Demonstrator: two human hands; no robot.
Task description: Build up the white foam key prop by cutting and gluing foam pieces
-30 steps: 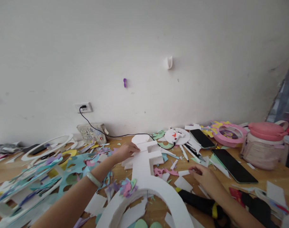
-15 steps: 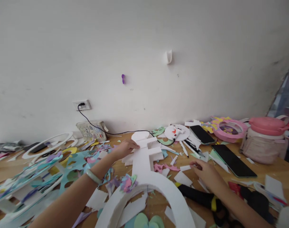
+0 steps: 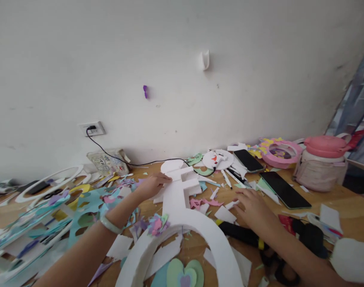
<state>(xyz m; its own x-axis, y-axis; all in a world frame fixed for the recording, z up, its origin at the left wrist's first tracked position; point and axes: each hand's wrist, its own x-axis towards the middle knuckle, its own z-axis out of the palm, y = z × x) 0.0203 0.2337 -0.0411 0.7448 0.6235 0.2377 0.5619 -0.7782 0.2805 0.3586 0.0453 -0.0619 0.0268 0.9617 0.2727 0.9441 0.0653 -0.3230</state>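
On the cluttered surface [image 3: 352, 213], a white ring-ended piece [image 3: 173, 202] lies at six o'clock. The right hand [image 3: 250, 209] is loosely open at four; toward seven, the left hand [image 3: 152, 186] touches the piece's stem, apparently for steadiness, whether pinching I cannot tell.

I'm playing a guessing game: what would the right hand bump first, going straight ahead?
The right hand would probably meet the small white scrap just ahead first; depth is unclear, they may be touching.
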